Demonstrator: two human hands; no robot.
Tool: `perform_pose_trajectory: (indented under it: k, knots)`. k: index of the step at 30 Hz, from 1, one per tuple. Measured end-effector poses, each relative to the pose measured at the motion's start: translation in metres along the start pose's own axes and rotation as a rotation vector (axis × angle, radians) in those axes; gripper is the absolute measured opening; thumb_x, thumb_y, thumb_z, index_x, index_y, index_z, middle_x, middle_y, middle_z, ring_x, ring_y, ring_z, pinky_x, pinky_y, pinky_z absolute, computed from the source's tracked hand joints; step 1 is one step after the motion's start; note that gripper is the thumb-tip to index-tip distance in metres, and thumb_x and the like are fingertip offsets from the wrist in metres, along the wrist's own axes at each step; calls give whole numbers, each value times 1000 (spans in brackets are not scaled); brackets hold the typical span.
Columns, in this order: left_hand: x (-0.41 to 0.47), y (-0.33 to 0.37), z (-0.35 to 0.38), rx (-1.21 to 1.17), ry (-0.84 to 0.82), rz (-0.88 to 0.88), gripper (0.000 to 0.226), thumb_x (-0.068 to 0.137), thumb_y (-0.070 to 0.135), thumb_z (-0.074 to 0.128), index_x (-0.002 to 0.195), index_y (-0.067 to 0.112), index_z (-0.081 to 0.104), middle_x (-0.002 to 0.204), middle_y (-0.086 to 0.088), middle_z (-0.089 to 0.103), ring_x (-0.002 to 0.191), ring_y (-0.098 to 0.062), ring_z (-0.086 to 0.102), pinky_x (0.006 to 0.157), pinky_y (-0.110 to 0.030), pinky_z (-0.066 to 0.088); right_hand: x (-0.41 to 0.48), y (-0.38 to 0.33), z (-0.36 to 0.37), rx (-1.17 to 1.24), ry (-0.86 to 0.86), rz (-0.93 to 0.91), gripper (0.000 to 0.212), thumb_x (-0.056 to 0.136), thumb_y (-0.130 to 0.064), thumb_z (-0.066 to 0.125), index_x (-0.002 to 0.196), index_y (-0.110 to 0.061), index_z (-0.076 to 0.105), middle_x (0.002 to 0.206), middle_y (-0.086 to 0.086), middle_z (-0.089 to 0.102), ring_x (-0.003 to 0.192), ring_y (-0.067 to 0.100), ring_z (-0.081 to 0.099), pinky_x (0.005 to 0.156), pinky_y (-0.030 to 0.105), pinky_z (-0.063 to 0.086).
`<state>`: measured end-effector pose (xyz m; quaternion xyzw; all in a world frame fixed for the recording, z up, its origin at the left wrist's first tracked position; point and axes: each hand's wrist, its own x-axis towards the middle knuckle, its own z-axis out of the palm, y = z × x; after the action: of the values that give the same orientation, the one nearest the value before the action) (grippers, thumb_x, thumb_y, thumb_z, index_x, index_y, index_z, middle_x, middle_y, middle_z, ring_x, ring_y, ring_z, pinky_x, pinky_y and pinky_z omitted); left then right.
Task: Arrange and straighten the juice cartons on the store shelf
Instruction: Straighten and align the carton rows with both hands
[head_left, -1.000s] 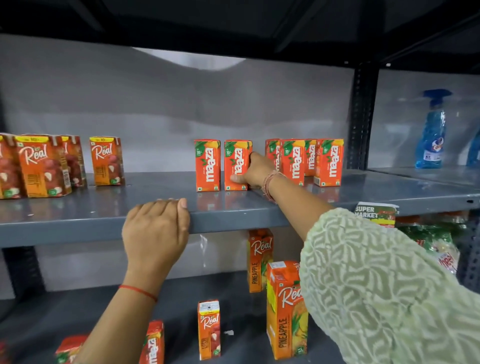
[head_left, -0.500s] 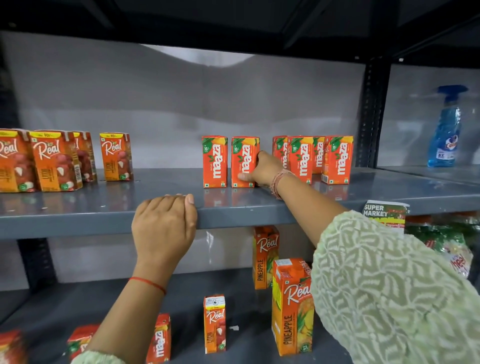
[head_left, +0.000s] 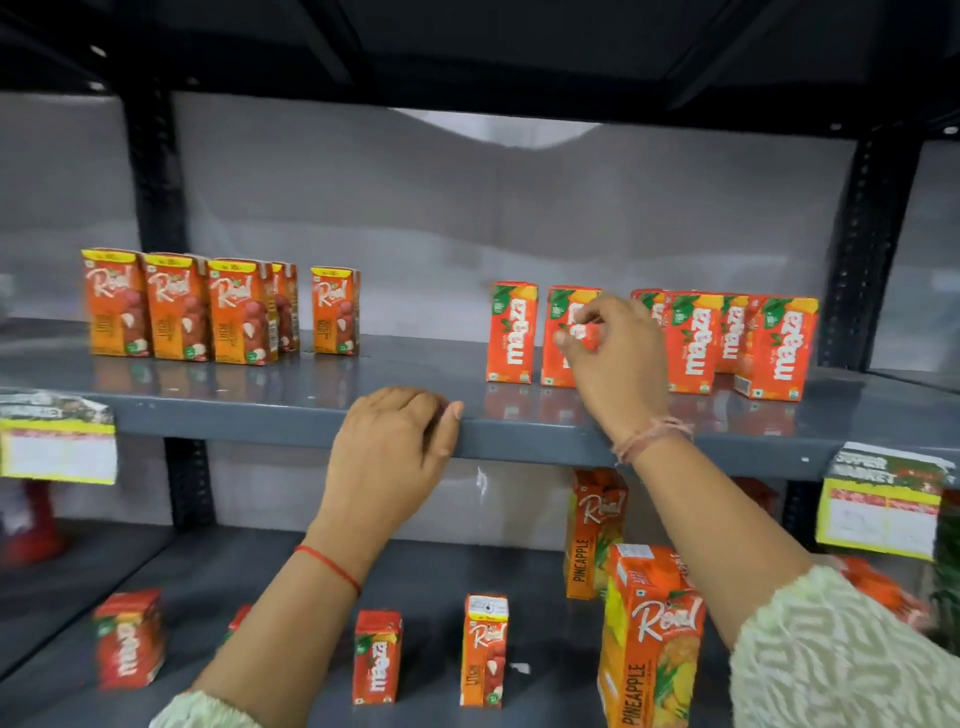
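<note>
Small orange Maaza cartons stand upright on the grey middle shelf. One Maaza carton stands alone; beside it is a second Maaza carton, partly hidden behind my right hand. The hand's curled fingers hover at that carton's front face; blur hides whether they grip it. A tight cluster of Maaza cartons stands further right. Several Real litchi cartons line the shelf's left end, with one Real carton set apart. My left hand rests palm down on the shelf's front edge.
The lower shelf holds two tall Real pineapple cartons, a small Real carton and scattered Maaza cartons. Price tags hang from the shelf edge. Dark upright posts bound the bay, with a shelf board overhead.
My right hand has come off the right side of the second Maaza carton and lifted in front of it. The view has swung left. My left hand stays on the shelf edge.
</note>
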<state>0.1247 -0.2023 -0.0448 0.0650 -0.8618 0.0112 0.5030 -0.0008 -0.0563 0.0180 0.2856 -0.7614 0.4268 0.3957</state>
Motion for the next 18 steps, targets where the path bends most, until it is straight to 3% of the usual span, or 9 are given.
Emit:
perform_pose_trajectory:
  k: [3, 6, 9, 13, 16, 18]
  knots:
    - [-4, -28, -20, -59, 28, -100, 40, 88, 36, 47, 91, 6, 74, 85, -9, 74, 74, -28, 68, 71, -33, 50, -8, -27, 13, 85, 62, -39, 16, 77, -18, 69, 90, -9, 65, 101, 12, 64, 97, 26, 57, 82, 26, 38]
    - [-2, -70, -48, -166, 140, -268, 31, 89, 27, 60, 107, 4, 69, 100, -14, 72, 86, -31, 64, 72, -27, 45, -10, -57, 38, 182, -40, -9, 24, 75, -18, 73, 93, -6, 64, 103, 15, 63, 98, 27, 57, 81, 23, 36]
    - [8, -129, -74, -191, 240, -464, 30, 85, 19, 66, 110, 3, 68, 105, -17, 70, 95, -32, 63, 75, -26, 41, -10, -92, 72, 370, -259, 114, 28, 75, -22, 75, 95, -10, 59, 97, 9, 59, 97, 32, 63, 83, 37, 48]
    - [29, -198, -91, -221, 70, -716, 39, 80, 19, 72, 115, 4, 66, 112, -18, 68, 106, -31, 61, 87, -31, 44, -3, -140, 114, 510, -632, 292, 36, 76, -19, 75, 104, -10, 54, 98, 7, 56, 88, 24, 61, 74, 38, 53]
    - [38, -222, -93, -115, -92, -738, 29, 79, 20, 72, 101, 1, 71, 105, -19, 69, 95, -30, 61, 71, -27, 40, 7, -170, 148, 521, -828, 327, 61, 75, -18, 76, 126, -1, 47, 112, 8, 55, 98, 21, 58, 77, 32, 52]
    - [43, -230, -93, 32, -231, -706, 26, 84, 25, 67, 96, 3, 71, 103, -16, 69, 91, -28, 61, 68, -26, 38, 10, -185, 168, 484, -884, 330, 73, 72, -20, 78, 132, -1, 41, 129, 13, 52, 114, 23, 55, 87, 33, 52]
